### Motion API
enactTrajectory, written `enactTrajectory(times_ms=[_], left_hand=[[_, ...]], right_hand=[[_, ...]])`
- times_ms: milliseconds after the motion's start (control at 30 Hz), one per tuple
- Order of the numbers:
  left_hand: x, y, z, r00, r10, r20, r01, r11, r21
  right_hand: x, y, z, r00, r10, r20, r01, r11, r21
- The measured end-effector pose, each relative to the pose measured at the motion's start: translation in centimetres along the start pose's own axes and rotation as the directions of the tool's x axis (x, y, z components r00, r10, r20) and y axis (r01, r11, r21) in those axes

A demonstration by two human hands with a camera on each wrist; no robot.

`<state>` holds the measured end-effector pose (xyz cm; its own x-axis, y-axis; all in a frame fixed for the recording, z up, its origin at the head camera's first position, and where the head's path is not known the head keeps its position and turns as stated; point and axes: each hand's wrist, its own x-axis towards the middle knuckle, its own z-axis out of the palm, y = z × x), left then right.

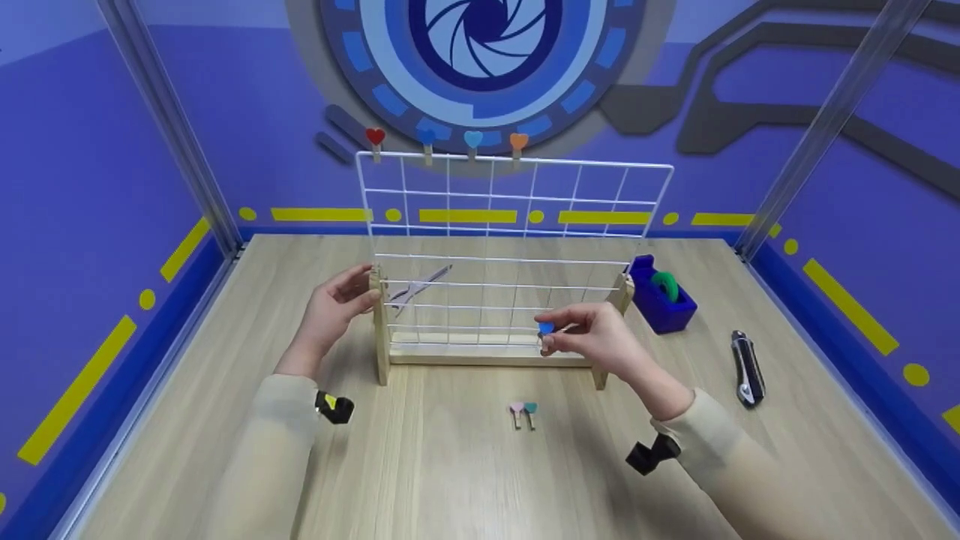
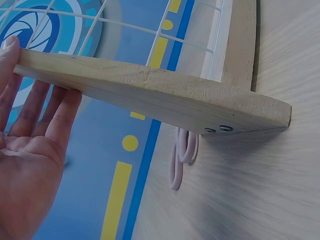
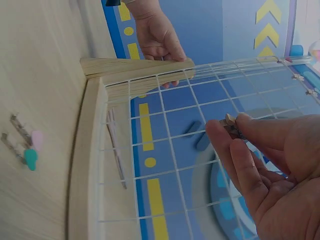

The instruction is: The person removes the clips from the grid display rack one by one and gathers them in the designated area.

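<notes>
A white wire grid rack [image 1: 600,163] stands on a wooden base [image 1: 487,361]. My left hand [image 1: 330,313] grips the top of its left wooden post [image 1: 381,330], thumb on one side and fingers on the other. Between thumb and fingertips, my right hand [image 1: 600,339] pinches a small clothespin with a blue heart [image 1: 546,328], held in front of the lower right of the grid. Along the top wire sit heart clothespins: red [image 1: 375,136], blue [image 1: 427,137], light blue [image 1: 472,139] and orange [image 1: 518,141]. Pink [image 1: 517,408] and teal [image 1: 531,408] ones lie on the table.
Scissors [image 1: 421,288] lie behind the grid at left, their handles [image 2: 188,147] showing past the post. Right of the rack stands a blue tape dispenser [image 1: 670,315] with a green roll [image 1: 665,286]. A utility knife [image 1: 748,371] lies farther right. Printed panels enclose the table.
</notes>
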<state>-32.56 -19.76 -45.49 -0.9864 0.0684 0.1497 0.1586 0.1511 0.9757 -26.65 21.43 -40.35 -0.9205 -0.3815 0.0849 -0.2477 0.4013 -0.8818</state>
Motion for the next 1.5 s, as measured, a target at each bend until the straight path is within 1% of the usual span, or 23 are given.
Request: enactTrajectory(times_ms=[167,300,400,533,667,800,933,1200,1367,1500], left_hand=[[0.0,-0.1,-0.1,1.0,0.001,0.0,-0.001,1.0,-0.004],[-0.1,-0.1,0.0,1.0,0.01,-0.007,-0.01,1.0,-0.016],[-0.2,-0.1,0.0,1.0,0.007,-0.008,-0.007,1.0,-0.011],[-0.2,0.0,0.0,1.0,-0.007,-0.004,0.007,1.0,0.006],[-0.1,0.1,0.0,1.0,-0.018,-0.003,0.018,1.0,0.012],[0.0,0.2,0.0,1.0,-0.02,-0.006,0.02,1.0,0.006],[-0.1,0.3,0.0,1.0,-0.018,-0.012,0.018,1.0,0.0],[-0.1,0.3,0.0,1.0,-0.012,-0.006,0.012,1.0,0.009],[0.0,0.2,0.0,1.0,-0.002,-0.008,0.003,1.0,0.005],[-0.1,0.0,0.0,1.0,0.014,-0.011,-0.014,1.0,0.001]], right_hand=[[-0.8,1.6,0.5,1.0,0.0,0.001,0.0,1.0,0.005],[-1.4,3.0,0.8,1.0,-0.008,-0.006,0.008,1.0,-0.029],[-1.8,3.9,1.0,1.0,-0.004,0.004,0.005,1.0,-0.01],[-2.2,5.2,1.2,1.0,0.019,0.024,-0.02,0.999,0.033],[-2.5,6.5,1.5,0.998,0.044,0.041,-0.045,0.998,0.044],[-2.8,7.7,2.0,0.996,0.071,0.054,-0.072,0.997,0.012],[-3.1,8.8,2.7,0.995,0.092,0.048,-0.091,0.995,-0.041],[-3.5,10.5,4.1,0.994,0.094,0.049,-0.092,0.995,-0.043],[-3.5,10.8,4.7,0.992,0.121,0.032,-0.119,0.991,-0.055],[-3.4,10.9,5.1,0.989,0.141,0.037,-0.139,0.988,-0.063]])
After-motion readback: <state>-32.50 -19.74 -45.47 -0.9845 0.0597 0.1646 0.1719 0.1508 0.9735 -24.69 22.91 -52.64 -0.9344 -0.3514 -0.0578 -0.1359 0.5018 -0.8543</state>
